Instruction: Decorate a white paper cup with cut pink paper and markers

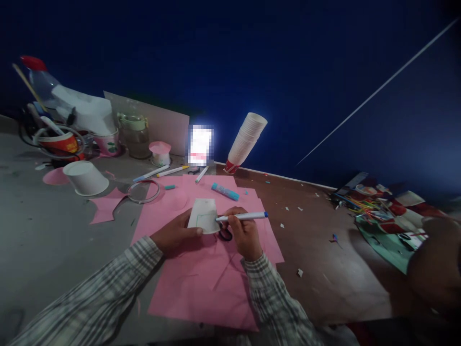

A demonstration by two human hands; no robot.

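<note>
My left hand (178, 235) grips a white paper cup (202, 217) lying on its side above the pink paper sheets (201, 288). A thin green line, shaped like part of a rectangle, is drawn on the cup's wall. Between the fingers of my right hand (245, 233) is a white marker (242, 217) with a blue end, its tip at the cup's right side. The black handle of scissors (225, 234) shows just below that hand. A turquoise glue stick (225, 191) lies on the paper beyond the cup.
A tall stack of paper cups (247, 142) leans at the back. An upturned white cup (85, 178), tape ring (144, 191) and glass jar (133, 135) stand left. Several markers lie behind the paper. Clutter on a green sheet (385, 240) and a blurred person's arm (437, 264) are right.
</note>
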